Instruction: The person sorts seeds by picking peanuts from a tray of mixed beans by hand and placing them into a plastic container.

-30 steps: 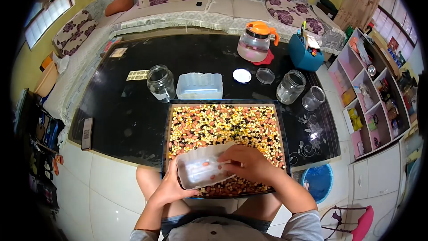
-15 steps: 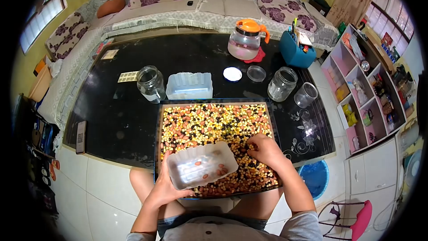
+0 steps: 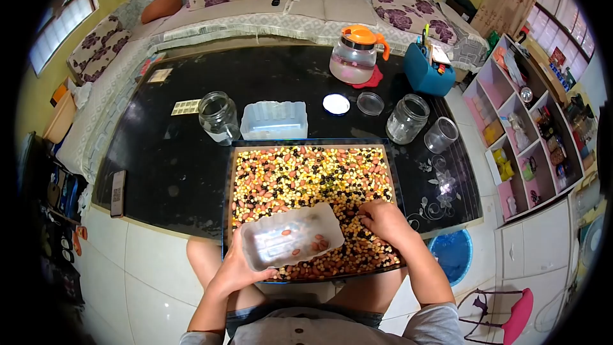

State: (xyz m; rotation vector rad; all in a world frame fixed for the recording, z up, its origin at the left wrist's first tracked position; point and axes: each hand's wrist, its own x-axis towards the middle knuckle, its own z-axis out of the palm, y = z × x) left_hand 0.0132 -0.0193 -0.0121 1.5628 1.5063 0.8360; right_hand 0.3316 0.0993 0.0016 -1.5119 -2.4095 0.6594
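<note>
My left hand [image 3: 237,267] grips the left end of a translucent plastic container [image 3: 271,243], tilted over the tray. Several reddish peanuts [image 3: 318,243] lie inside it. Below is a shallow tray [image 3: 231,179] filled with mixed yellow kernels, black beans and peanuts [image 3: 306,176]. My right hand [image 3: 382,220] is down at the mix on the tray's right side, its fingers bent together; whatever they pinch is hidden.
Behind the tray stand a glass jar [image 3: 218,118], a second plastic container [image 3: 274,121], two lids [image 3: 336,104], another jar [image 3: 407,119] and a small cup [image 3: 440,135]. Farther back are an orange-lidded pitcher [image 3: 354,56] and a teal holder [image 3: 428,71]. A phone [image 3: 118,194] lies left.
My right hand has moved from inside the container to the mix at the right. More peanuts now show in the container. The view has shifted slightly.
</note>
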